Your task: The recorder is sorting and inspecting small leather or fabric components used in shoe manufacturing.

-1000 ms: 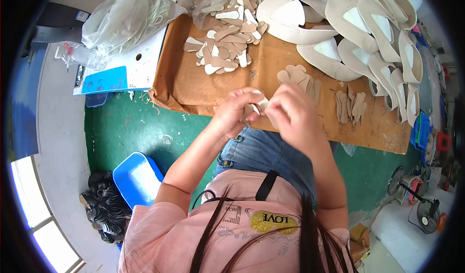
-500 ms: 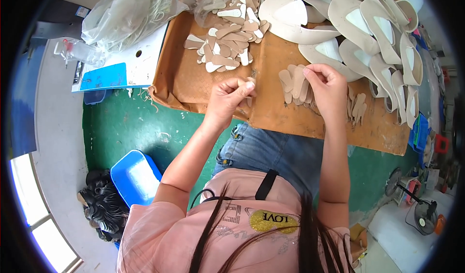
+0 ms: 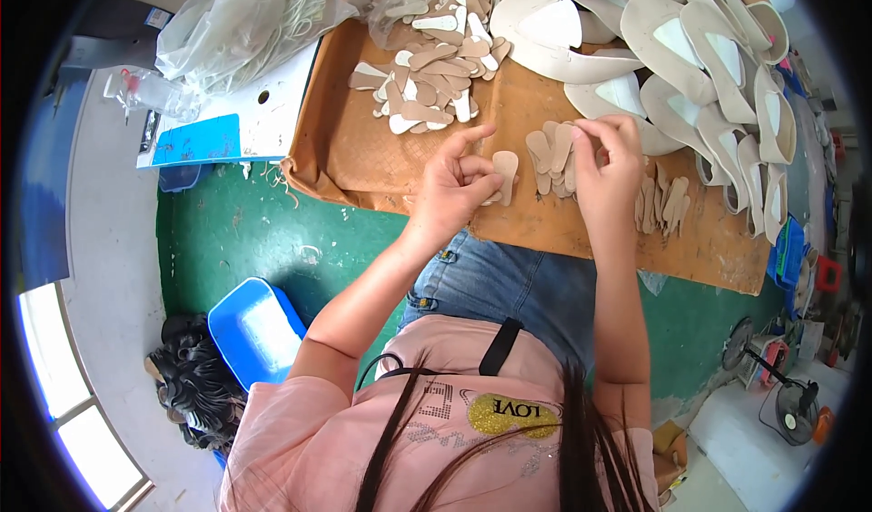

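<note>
My left hand [image 3: 459, 185] is over the middle of the brown-covered table, forefinger stretched out. Its thumb and bent fingers pinch a small beige tongue-shaped piece [image 3: 506, 174], which stands up from the fingertips. To the right, my right hand [image 3: 610, 158] has thumb and forefinger pressed together at the edge of a fanned-out group of beige tongue-shaped pieces [image 3: 543, 158]. Whether a piece is between those fingertips is hard to make out. Another small row of beige pieces [image 3: 670, 205] lies just right of my right wrist.
A heap of brown and white tongue-shaped pieces [image 3: 427, 85] lies farther back. Large beige shoe uppers with white patches [image 3: 672, 44] are piled at the far right. At the far left are a clear plastic bag [image 3: 245, 30] and a clear bottle [image 3: 150, 94]. A blue bin [image 3: 259, 330] stands on the floor.
My left hand has moved right and its forefinger has stretched out; the beige piece in it now shows plainly. My right hand has shifted slightly, staying by the fanned pieces.
</note>
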### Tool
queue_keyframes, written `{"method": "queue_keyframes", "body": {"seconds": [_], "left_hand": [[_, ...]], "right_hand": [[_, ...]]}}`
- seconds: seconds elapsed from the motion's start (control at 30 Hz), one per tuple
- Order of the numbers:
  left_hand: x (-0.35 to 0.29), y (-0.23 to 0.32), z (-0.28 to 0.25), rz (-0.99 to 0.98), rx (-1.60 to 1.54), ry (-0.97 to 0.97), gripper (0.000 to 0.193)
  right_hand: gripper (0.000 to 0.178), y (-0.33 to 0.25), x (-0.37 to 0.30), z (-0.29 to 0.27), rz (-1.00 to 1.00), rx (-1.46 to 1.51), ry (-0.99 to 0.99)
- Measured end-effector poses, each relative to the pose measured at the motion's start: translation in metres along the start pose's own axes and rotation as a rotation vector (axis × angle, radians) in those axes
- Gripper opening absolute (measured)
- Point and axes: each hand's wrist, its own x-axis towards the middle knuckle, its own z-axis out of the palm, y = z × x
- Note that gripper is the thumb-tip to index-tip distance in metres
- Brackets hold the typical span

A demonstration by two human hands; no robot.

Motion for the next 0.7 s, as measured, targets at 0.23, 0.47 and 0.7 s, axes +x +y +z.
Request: {"method": "queue_keyframes", "body": {"seconds": [0.23,0.47,0.7], "left_hand": [[-0.002,0.000,0.011,0.010,-0.090,-0.032,0.043],[-0.001,0.001,0.002,-0.255,-0.663,-0.166,0.043],[-0.001,0.002,0.011,-0.306,-0.834,-0.304,0.046]], "right_hand": [[0.008,-0.029,-0.011,-0.003,0.148,0.355,-0.469],[0.009,0.023,0.012,-0.062,0.434,0.379,-0.177],[0.008,0.088,-0.007,-0.109,0.440,-0.054,0.049]]}}
